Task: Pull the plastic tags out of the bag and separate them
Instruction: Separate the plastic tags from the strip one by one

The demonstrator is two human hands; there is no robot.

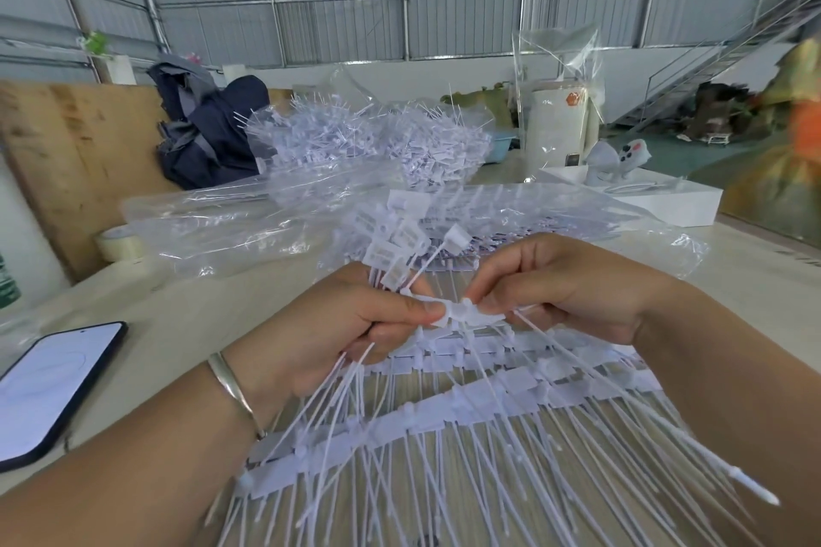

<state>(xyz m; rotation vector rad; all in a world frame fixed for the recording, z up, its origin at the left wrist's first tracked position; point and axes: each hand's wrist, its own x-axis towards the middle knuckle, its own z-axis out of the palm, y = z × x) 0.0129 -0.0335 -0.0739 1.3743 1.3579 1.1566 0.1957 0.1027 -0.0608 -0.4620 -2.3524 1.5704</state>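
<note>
Both hands meet over the tags [444, 413] spread in rows on the worktop [186, 315]. The left hand [328, 324] keeps a tight grip on a bunch of separated tags, thumb pressing a tag head; the right hand [559, 284] pinches the joined tag beside it. Beyond the tags lies the clear bag [249, 218], a phone [49, 386] to their left. Corrugated metal walls enclose the room.

The tags [462, 369] are matt white plastic, the bag [249, 231] is clear glossy film, the bangle [231, 391] is shiny metal, and the tabletop [177, 315] is smooth.
</note>
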